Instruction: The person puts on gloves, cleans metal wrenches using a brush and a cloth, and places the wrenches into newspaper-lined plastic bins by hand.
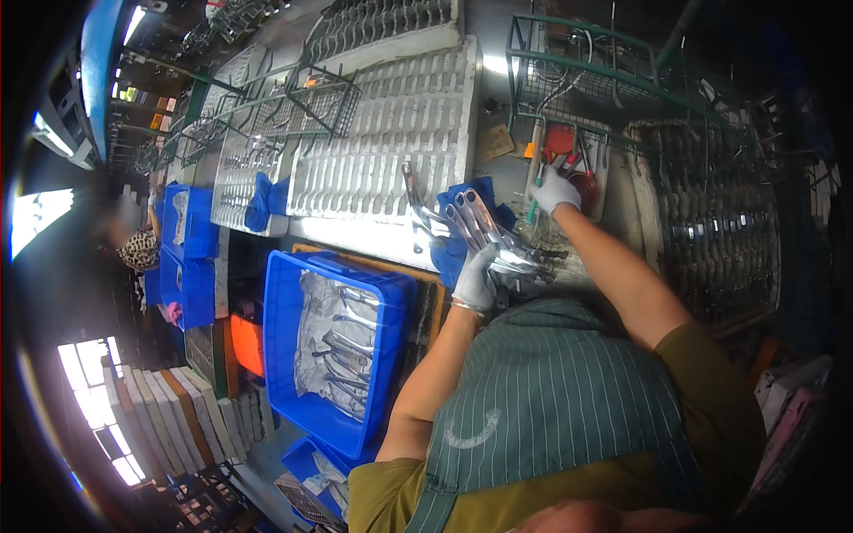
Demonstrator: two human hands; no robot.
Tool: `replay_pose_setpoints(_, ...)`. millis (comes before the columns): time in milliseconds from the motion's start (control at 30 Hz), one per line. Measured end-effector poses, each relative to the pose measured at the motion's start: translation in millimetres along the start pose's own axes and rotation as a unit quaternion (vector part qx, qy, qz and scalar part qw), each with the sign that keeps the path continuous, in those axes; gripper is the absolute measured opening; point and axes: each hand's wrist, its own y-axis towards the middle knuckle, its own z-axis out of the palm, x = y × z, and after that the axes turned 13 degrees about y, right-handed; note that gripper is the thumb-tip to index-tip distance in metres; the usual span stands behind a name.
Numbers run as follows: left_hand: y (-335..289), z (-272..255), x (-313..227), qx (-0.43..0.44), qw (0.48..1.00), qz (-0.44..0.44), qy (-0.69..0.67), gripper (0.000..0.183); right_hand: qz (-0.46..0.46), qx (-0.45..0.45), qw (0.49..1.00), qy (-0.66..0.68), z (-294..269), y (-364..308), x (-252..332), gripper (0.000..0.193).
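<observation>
My left hand, in a white glove, is closed around several shiny metal wrenches with ring ends, just in front of my apron. More wrenches lie bunched beside it, and a blue cloth is under and behind them. My right hand, also gloved in white, is farther out to the right, at the edge of a small tray. Its fingers are closed on a thin stick-like tool with a green end; the exact kind is unclear. Red containers sit in the tray just beyond that hand.
Ribbed light racks cover the bench ahead, and a darker one stands at right. Green wire baskets rise above the bench. A blue bin with paper and metal parts is at my left. Another person is at far left.
</observation>
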Motion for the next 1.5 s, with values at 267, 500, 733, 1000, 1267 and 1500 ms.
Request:
replay_pose_setpoints(267,-14.5,17.5,-4.6,-0.007,0.999,0.031,0.022,0.04,0.039,-0.023,0.998,0.033,29.5,16.4,-11.6,0.059)
replay_pose_setpoints(500,-16.0,18.0,-13.3,-0.011,0.999,0.013,0.031,0.041,0.0,-0.062,0.966,0.25,25.1,18.5,-37.3,0.029)
replay_pose_setpoints(733,-20.3,22.3,-34.5,-0.011,1.0,-0.005,0.024,0.039,-0.244,-0.083,0.965,-0.049,-93.0,-63.6,-74.9,0.021)
replay_pose_setpoints(1000,2.8,23.2,-33.4,0.008,0.975,0.019,0.219,0.03,-0.269,-0.057,0.898,-0.345,-79.5,-36.0,-94.5,0.017)
replay_pose_setpoints(1267,-5.9,38.2,-47.5,0.025,0.98,0.002,0.196,0.029,-0.204,-0.066,0.948,-0.235,-86.5,-41.5,-112.3,0.021)
replay_pose_setpoints(1500,3.4,31.5,-62.9,0.062,0.985,0.004,0.164,0.028,-0.235,-0.082,0.968,-0.021,-123.2,-88.5,-84.1,0.025)
